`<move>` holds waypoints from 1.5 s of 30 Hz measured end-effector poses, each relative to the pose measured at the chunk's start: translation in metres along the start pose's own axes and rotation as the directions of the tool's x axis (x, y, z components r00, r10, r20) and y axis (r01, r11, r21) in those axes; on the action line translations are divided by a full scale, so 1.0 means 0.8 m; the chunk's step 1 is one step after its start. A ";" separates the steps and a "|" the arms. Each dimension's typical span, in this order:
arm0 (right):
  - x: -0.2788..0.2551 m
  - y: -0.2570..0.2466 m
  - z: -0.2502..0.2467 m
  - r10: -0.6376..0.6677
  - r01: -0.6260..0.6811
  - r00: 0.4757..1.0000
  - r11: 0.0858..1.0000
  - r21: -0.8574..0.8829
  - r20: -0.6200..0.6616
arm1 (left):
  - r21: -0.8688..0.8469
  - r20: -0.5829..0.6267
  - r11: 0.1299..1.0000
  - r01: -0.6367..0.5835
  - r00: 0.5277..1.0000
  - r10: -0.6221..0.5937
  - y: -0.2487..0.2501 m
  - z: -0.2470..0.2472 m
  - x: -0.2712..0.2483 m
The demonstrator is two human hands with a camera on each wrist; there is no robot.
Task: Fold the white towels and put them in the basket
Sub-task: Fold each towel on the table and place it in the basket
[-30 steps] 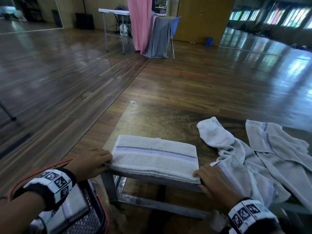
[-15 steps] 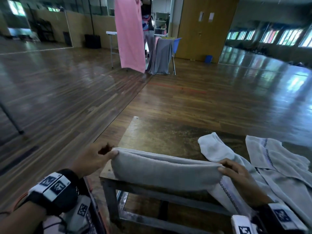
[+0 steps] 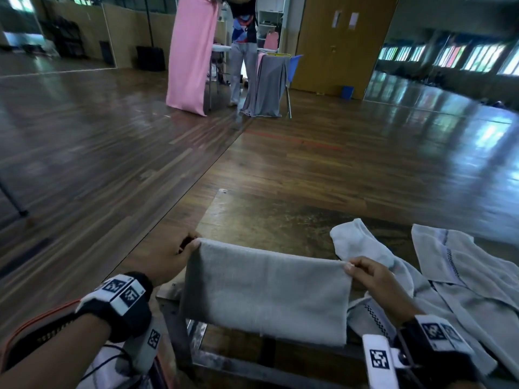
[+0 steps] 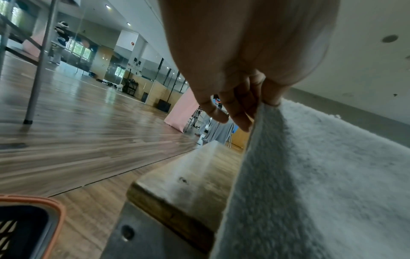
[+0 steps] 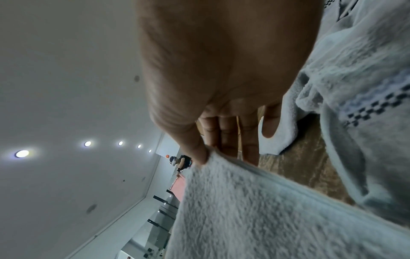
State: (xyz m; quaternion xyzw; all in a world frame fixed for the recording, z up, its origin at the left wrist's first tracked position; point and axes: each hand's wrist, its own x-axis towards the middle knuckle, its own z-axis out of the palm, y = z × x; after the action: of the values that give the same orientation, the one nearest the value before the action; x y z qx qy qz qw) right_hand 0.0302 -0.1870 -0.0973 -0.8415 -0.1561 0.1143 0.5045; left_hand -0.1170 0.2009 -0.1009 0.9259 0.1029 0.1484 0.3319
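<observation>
A folded white towel point(image 3: 264, 293) hangs upright above the near edge of a low wooden table point(image 3: 261, 217). My left hand point(image 3: 174, 258) pinches its upper left corner, and my right hand point(image 3: 370, 276) pinches its upper right corner. In the left wrist view the thumb and fingers point(image 4: 239, 119) clamp the towel point(image 4: 321, 175) edge. The right wrist view shows the thumb point(image 5: 195, 149) pressed on the towel point(image 5: 266, 210) corner. The basket point(image 4: 33, 224), with an orange rim, sits low at my left, beside the table leg.
Loose white towels point(image 3: 449, 282) with checkered bands lie crumpled on the right half of the table. A person point(image 3: 243, 46) stands far back near a pink cloth point(image 3: 192, 51) and a grey cloth point(image 3: 268, 85). Wooden floor surrounds the table.
The folded towel lay flat on the table with my hands at its near corners. Both hands have lifted its near edge up, so it now hangs vertically.
</observation>
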 end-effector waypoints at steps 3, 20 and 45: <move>0.018 0.004 0.013 0.026 -0.031 0.997 0.997 -0.067 -0.071 | 0.011 -0.088 1.000 -0.010 0.996 0.011 0.012 0.013 0.011; 0.004 0.024 0.179 -0.152 0.276 0.961 0.583 -0.764 0.231 | 0.520 0.418 0.811 -0.268 0.908 0.032 0.039 0.156 -0.013; 0.008 0.010 0.083 0.046 0.091 0.989 0.542 -0.836 0.138 | 0.319 0.621 0.603 -0.731 0.642 0.449 0.083 0.142 -0.046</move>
State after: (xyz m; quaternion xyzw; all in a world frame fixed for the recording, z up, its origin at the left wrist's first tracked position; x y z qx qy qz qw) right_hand 0.0139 -0.1337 -0.1354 -0.9675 -0.2384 0.0790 0.0291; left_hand -0.1063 0.0733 -0.1489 0.9630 -0.2689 -0.0169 -0.0029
